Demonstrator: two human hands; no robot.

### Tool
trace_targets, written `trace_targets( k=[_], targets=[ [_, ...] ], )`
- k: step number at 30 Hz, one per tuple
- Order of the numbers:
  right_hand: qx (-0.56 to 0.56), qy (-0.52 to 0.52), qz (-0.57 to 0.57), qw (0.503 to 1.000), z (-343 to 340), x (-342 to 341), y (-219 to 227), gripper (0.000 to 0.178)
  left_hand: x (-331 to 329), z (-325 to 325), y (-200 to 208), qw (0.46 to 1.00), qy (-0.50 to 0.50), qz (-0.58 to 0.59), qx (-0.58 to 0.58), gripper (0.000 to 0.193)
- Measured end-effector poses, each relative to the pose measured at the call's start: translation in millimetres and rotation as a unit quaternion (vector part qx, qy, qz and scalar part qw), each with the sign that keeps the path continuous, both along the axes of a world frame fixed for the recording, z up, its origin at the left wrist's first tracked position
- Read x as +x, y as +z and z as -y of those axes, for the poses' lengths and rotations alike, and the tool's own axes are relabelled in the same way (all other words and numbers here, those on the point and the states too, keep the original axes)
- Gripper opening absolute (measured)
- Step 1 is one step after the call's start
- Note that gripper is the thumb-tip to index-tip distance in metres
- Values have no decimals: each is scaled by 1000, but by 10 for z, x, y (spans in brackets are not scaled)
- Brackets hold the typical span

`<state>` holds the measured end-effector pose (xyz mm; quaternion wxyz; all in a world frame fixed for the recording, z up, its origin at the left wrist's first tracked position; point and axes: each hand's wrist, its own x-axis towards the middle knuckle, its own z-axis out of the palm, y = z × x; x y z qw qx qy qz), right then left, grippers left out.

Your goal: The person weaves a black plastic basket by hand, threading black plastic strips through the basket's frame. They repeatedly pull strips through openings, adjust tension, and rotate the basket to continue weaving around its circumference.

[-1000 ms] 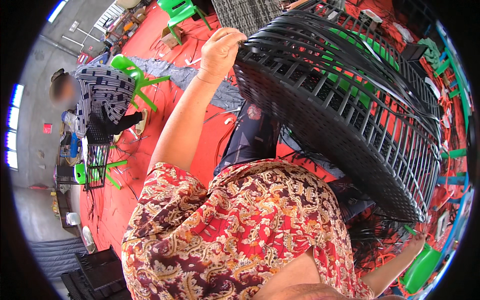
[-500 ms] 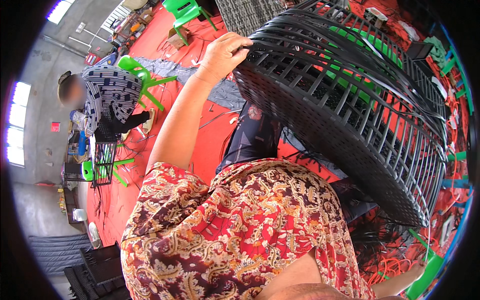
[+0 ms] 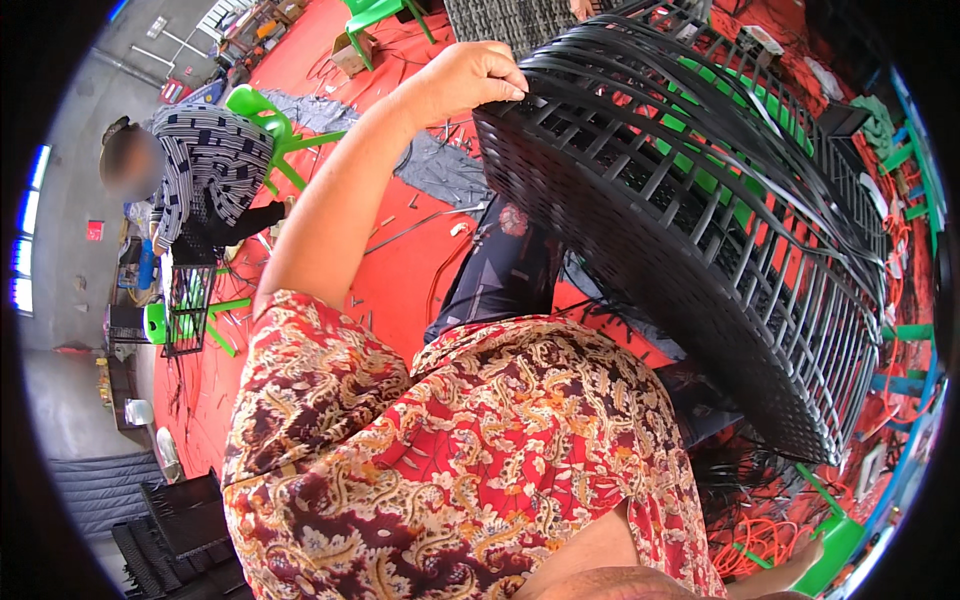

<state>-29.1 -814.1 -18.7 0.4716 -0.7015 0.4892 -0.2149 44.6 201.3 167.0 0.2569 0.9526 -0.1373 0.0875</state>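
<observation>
A large black woven frame (image 3: 640, 260) leans across my legs, with a dense woven panel along its near side and a row of open bars behind. Long black plastic strips (image 3: 650, 62) run in a loose bundle over its top. At the upper left corner, my left hand (image 3: 478, 78) has its fingers pinched together on the strips there. My right hand (image 3: 800, 562) is low at the far right, beside a green plastic chair (image 3: 838, 545). It is small and partly cut off, so its fingers cannot be made out.
Orange cord (image 3: 765, 545) lies coiled near my right hand. Red floor covering (image 3: 400, 280) is strewn with black scraps. At left, a person (image 3: 210, 165) in a patterned top bends over a smaller black frame (image 3: 188, 310). Another green chair (image 3: 262, 115) stands behind that person.
My left hand has shifted slightly up and right in view, still at the frame's corner. My right hand has moved left and down; a pale strand near it no longer shows.
</observation>
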Motion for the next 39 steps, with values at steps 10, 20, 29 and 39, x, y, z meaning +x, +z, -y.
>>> trace_targets(
  k=[10,20,29,39],
  targets=[
    [-88,327,221,915,-2018,921,1625,36,-448,19,51,941,143,91,-293,18],
    [-239,705,342,574,-6294,943,2291,14,-534,802,-522,902,136,177,-371,11],
    [-335,747,330,469,-7077,1308,2126,14,-378,1284,-523,885,147,178,-406,15],
    [-366,741,345,445,-7178,1155,2233,9,-317,1253,-576,809,61,129,-570,14]
  ],
)
